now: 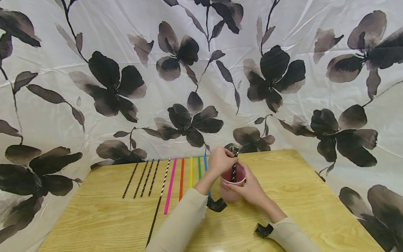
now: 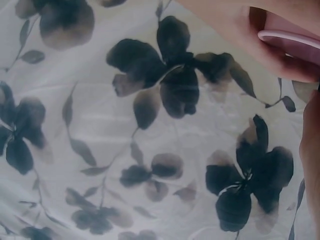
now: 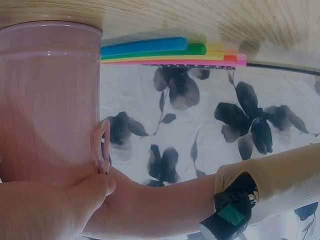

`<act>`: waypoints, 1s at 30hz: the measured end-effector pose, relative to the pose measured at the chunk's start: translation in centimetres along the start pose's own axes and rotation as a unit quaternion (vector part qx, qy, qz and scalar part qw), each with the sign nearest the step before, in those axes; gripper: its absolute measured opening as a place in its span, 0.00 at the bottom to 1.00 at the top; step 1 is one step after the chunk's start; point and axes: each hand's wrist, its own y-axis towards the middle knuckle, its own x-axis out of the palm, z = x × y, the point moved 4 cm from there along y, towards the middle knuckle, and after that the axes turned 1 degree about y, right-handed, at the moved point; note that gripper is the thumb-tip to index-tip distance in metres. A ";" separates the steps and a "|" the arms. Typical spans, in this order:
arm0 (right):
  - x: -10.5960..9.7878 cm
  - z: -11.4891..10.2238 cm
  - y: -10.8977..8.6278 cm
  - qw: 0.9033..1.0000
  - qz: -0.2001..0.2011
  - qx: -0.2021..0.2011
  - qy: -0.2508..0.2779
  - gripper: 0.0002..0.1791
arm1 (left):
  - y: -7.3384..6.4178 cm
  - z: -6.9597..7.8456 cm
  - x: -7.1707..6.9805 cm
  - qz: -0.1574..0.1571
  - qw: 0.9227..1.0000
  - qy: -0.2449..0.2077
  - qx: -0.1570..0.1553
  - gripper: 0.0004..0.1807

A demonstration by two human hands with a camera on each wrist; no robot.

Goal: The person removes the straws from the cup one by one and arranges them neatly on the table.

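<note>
A pink cup (image 1: 231, 194) stands on the table, also large in the right wrist view, where the cup's wall (image 3: 50, 100) fills the left side. My right hand (image 1: 252, 185) grips the cup around its side, thumb toward me; the thumb (image 3: 90, 200) lies across the cup in the right wrist view. My left hand (image 1: 221, 161) pinches a bunch of black patterned straws (image 1: 234, 171) near the top. The bunch's lower part is inside the cup. In the left wrist view only part of the cup's pale rim (image 2: 285, 35) shows, between fingers.
Left of the cup lie black dotted straws (image 1: 141, 179), a striped straw (image 1: 165, 176) with a thin black stick (image 1: 154, 220) below it, then pink (image 1: 170, 187), red (image 1: 181, 178), yellow (image 1: 191, 171), green (image 1: 199, 168) and blue (image 1: 205, 162) straws. A floral cloth (image 1: 201, 70) hangs behind the table.
</note>
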 end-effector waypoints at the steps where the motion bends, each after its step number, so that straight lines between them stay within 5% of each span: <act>1: 0.0 -0.5 0.1 1.000 0.000 -0.001 0.002 0.46 | 0.1 -0.1 -0.1 0.000 1.000 -0.001 0.001 0.06; 7: -0.2 -2.4 -0.1 1.000 0.006 -0.009 -0.006 0.45 | 0.1 -0.7 -0.3 -0.005 0.999 -0.035 0.011 0.05; 16: -0.2 -2.0 -0.3 0.999 0.032 0.023 -0.027 0.46 | 0.1 -3.1 -1.2 -0.009 0.990 -0.138 -0.001 0.04; 24: -0.2 -2.6 -0.4 0.999 0.035 0.022 -0.028 0.45 | -0.5 -3.4 -3.2 -0.038 0.953 -0.299 -0.013 0.10; 30: -0.1 -2.6 -0.5 0.999 0.030 0.021 -0.036 0.47 | -1.2 -1.3 -6.9 0.040 0.923 -0.381 0.038 0.14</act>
